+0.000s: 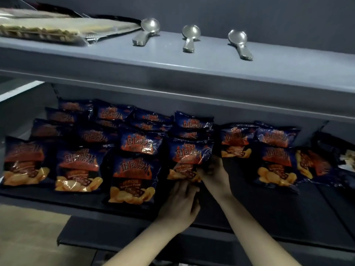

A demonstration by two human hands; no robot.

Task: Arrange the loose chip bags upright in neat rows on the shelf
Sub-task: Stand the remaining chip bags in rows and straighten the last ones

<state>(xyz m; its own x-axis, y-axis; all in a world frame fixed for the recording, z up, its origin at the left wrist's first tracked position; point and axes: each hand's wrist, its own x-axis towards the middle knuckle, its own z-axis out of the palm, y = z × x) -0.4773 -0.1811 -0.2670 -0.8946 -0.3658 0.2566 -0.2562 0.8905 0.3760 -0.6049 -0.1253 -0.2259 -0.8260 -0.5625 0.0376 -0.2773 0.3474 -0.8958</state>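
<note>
Both hands met at the bottom edge of one chip bag [189,158] near the middle of the shelf [269,204]. The right hand [213,175] pinched its lower right corner; the left hand [182,200] cupped underneath, seemingly to stand it upright in its row.

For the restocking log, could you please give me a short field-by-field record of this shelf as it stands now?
setting: grey metal shelving, two levels in view
lower shelf: dark blue chip bags with orange lettering, mostly upright in rows on the left
loose stock: tilted chip bag at the right end
left hand: at the lower edge of the front chip bag
right hand: gripping that bag's lower right side
upper shelf: three silver metal spoons, clear-wrapped flat packages
</note>
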